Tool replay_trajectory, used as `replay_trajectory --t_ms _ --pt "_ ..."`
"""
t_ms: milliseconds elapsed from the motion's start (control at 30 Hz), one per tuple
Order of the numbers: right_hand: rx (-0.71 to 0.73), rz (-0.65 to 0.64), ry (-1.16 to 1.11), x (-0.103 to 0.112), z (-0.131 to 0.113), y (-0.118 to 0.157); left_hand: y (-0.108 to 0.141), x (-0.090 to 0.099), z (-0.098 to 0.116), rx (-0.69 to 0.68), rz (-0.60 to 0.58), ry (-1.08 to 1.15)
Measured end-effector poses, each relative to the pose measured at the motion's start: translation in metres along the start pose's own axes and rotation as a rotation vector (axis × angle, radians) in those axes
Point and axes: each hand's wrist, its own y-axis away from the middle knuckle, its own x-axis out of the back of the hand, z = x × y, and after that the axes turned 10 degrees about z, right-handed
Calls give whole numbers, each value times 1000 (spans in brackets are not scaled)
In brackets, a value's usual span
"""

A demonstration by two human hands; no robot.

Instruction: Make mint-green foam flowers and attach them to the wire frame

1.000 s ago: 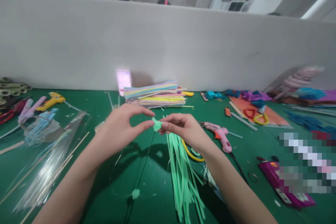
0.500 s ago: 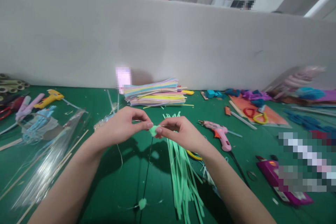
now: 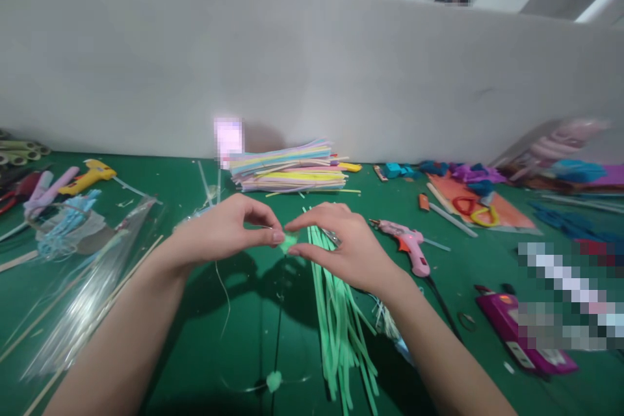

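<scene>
A small mint-green piece [image 3: 287,244] is pinched between the thumb and finger of my left hand [image 3: 229,227]. The right hand [image 3: 341,244] has its thumb and index finger apart, their tips at the piece's right side; something metallic shows under its palm. A thin clear thread hangs below my left wrist. Lower down, a green heart [image 3: 273,381] with clear thread on both sides sits on a dark thin line. Beneath my right hand lies a bundle of mint-green strips [image 3: 341,331].
Pastel strips [image 3: 287,169] are stacked by the grey partition [image 3: 292,65]. A pink glue gun [image 3: 412,247] and a magenta device [image 3: 524,331] lie right. On the left are a yellow glue gun [image 3: 90,177], plastic sleeves and thin sticks.
My right thumb and index finger have spread apart around the green piece. The lower heart appears slightly further right, and the view has shifted a little.
</scene>
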Motion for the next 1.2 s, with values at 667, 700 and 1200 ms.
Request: replay_trajectory --t_ms 667,700,1200 --pt "238 83 118 6 5 1 3 0 4 33 88 69" --pt "248 84 102 8 4 2 5 0 6 31 97 61" --pt "521 277 219 15 -12 14 22 7 18 -10 25 -22"
